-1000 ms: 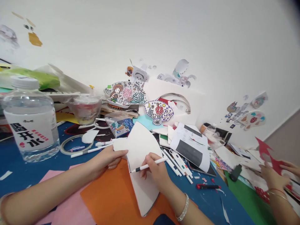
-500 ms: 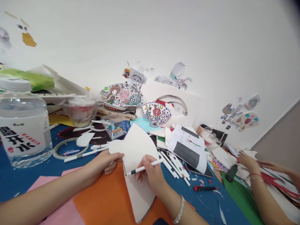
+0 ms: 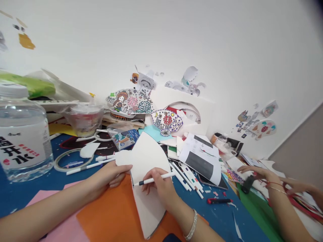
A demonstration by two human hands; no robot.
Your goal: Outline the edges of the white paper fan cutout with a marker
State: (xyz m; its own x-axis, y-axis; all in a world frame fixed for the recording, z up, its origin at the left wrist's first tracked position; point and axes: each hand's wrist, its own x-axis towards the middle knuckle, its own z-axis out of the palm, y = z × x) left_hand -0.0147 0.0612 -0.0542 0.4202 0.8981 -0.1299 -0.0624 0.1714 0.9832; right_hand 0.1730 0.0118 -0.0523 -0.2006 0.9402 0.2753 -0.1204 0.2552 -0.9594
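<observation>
nearest the wearer, pink paper [image 3: 59, 220] and orange paper [image 3: 111, 206] lie on the blue desk [image 3: 214, 223], the orange overlapping the pink. the white card [image 3: 150, 151], cut to a curved outline, is positioned over the orange paper, between the two hands, with its narrow lower end toward the wearer.

the left hand [image 3: 117, 174] grasps the card at its left edge: thumb on the upper face, other fingers curled beside the edge. the right hand [image 3: 160, 185] rests over the right part of the card, apart from the left hand, and grasps a marker [image 3: 164, 176] between thumb and fingers. the dark end of the marker points left; its tip is at the card's left edge, just below the left thumb. a bracelet [image 3: 192, 224] encircles the right wrist.

right of the right hand: a red and black pen [image 3: 219, 201], with a group of white pens [image 3: 188, 178] beyond. left of the left hand: a tape roll [image 3: 57, 165] and an upright water bottle [image 3: 24, 134]. at the right, another person's hand [image 3: 262, 174] extends over loose papers. beyond the card: a printed sheet [image 3: 199, 161], a blue box [image 3: 126, 138] and a decorated fan [image 3: 166, 121]. the white wall [image 3: 164, 33] is farthest.
</observation>
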